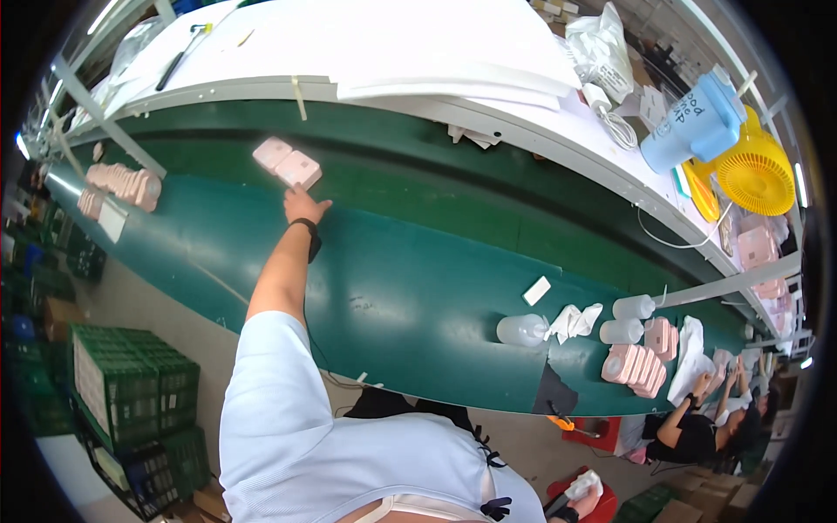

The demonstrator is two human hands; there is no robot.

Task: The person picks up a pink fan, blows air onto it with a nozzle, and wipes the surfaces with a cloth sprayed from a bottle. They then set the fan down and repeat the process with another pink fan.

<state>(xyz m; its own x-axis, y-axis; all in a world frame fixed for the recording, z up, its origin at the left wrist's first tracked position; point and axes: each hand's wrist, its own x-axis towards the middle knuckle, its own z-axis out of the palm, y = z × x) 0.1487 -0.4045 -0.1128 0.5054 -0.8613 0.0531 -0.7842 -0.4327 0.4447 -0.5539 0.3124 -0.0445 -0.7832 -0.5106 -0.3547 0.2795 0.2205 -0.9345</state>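
Note:
My left arm reaches far across the green work surface, a dark band on its wrist. The fingertips of my left hand (303, 206) touch the near edge of a pale pink rounded box (299, 170), thumb spread apart to the right. A second pink box (272, 153) lies against it, to its far left. Both rest on the darker green strip along the bench. Low at the right, beside my body, my right hand (588, 500) is closed on a crumpled white cloth (582, 485); some of its fingers are hidden.
Pink boxes stand in rows at the left (126, 185) and right (635, 370). Near the right row are clear bottles (523, 330), a white cloth (575, 322) and a small white block (537, 290). A white shelf (261, 91) overhangs the far side. A co-worker (697, 431) sits at right.

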